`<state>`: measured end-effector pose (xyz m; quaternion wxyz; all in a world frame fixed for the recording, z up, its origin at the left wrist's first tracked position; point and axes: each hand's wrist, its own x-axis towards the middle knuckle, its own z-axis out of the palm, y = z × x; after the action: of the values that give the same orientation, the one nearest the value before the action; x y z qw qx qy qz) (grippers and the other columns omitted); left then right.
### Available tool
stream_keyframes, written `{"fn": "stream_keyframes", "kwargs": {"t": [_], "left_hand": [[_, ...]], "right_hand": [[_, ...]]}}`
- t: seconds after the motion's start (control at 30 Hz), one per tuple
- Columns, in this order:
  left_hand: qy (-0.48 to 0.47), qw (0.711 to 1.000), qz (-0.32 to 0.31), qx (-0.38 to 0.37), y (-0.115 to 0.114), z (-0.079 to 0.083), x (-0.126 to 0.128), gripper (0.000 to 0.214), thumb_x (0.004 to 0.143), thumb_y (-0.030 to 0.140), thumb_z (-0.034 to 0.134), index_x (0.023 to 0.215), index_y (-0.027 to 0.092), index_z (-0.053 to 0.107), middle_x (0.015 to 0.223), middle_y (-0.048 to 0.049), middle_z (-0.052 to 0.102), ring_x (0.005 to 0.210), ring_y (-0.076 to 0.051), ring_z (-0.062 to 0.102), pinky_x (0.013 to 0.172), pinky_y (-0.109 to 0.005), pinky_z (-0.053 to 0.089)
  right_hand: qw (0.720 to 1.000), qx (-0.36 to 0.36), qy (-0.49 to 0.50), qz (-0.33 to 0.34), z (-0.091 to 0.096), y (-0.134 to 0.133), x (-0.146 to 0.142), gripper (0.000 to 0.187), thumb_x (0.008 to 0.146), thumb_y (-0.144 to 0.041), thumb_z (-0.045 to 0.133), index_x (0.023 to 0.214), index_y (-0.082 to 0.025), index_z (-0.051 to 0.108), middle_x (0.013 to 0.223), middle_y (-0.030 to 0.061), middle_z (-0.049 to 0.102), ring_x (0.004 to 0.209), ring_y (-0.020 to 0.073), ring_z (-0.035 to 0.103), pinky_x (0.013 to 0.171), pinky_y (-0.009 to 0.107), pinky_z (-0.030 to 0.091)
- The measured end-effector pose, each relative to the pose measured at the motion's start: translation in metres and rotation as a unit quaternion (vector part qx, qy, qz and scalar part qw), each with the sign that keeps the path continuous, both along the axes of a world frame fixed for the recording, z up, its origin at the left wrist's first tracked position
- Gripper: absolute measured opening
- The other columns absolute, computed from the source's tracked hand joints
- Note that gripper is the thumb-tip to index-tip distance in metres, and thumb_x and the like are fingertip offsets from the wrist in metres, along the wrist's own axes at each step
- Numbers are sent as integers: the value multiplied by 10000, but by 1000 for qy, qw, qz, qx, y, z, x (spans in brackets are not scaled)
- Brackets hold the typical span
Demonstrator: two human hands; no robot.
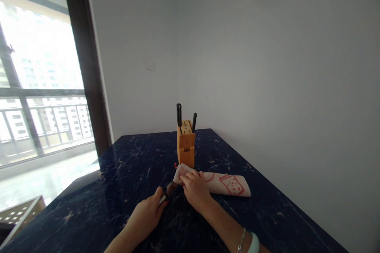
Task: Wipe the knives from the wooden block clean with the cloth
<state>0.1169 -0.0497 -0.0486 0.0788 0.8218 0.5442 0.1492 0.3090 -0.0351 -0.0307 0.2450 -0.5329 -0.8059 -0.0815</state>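
Observation:
My left hand [148, 211] is closed around the handle of a knife [170, 187], whose blade points up and to the right. The far end of the blade goes out of sight at a white towel [234, 185] with red drawings. My right hand [196, 187] grips the left part of this towel by the blade; the rest of the towel stretches out to the right on the table. Just behind the towel a wooden knife block [186, 142] stands upright, with black-handled knives [179, 114] in its slots.
Everything rests on a dark blue marbled table [133, 158]. A grey wall [267, 67] runs along its right side and back. A large window [44, 67] is at the left, and a light slatted chair or crate [22, 215] shows at the lower left.

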Motion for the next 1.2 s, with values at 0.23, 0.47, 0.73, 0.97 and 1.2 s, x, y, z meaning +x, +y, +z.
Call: {"fn": "stream_keyframes", "kwargs": {"t": [0.23, 0.47, 0.73, 0.97, 1.2], "left_hand": [[10, 1000, 9, -9, -1, 0, 1, 109, 881, 295, 316, 957, 232, 362, 874, -35, 653, 821, -203, 635, 631, -240, 403], [3, 1000, -9, -2, -2, 1, 0, 120, 881, 303, 306, 958, 232, 365, 886, -35, 652, 815, -208, 633, 625, -251, 398], [7, 1000, -29, -2, -3, 4, -1, 120, 882, 313, 318, 963, 239, 366, 889, -28, 652, 823, -207, 632, 619, -243, 385], [-6, 999, -38, -6, -5, 8, 0, 98, 881, 303, 322, 923, 238, 382, 885, -25, 646, 816, -194, 629, 629, -232, 385], [10, 999, -39, -2, -3, 7, 0, 165, 881, 319, 315, 1017, 235, 358, 940, -42, 652, 847, -203, 626, 648, -244, 398]], "right_hand": [[998, -13, 25, 53, -3, -7, -5, 306, 769, -246, 525, 1075, -252, 525, 1021, 12, 582, 1005, 194, 443, 858, 320, 275], [996, -8, 47, 73, 0, -5, -9, 181, 824, -180, 447, 946, -269, 547, 932, -25, 627, 908, 168, 481, 778, 306, 268], [994, -14, 101, 40, -1, 4, 0, 155, 833, -157, 439, 832, -249, 564, 858, -49, 636, 866, 158, 494, 751, 293, 256], [990, -10, 80, 119, 3, -7, -13, 128, 844, -189, 447, 851, -251, 558, 901, -48, 635, 868, 139, 493, 768, 285, 239], [995, -17, 99, -27, -5, 16, 12, 146, 804, -137, 448, 828, -236, 553, 877, -18, 635, 865, 172, 480, 741, 302, 235]]}}
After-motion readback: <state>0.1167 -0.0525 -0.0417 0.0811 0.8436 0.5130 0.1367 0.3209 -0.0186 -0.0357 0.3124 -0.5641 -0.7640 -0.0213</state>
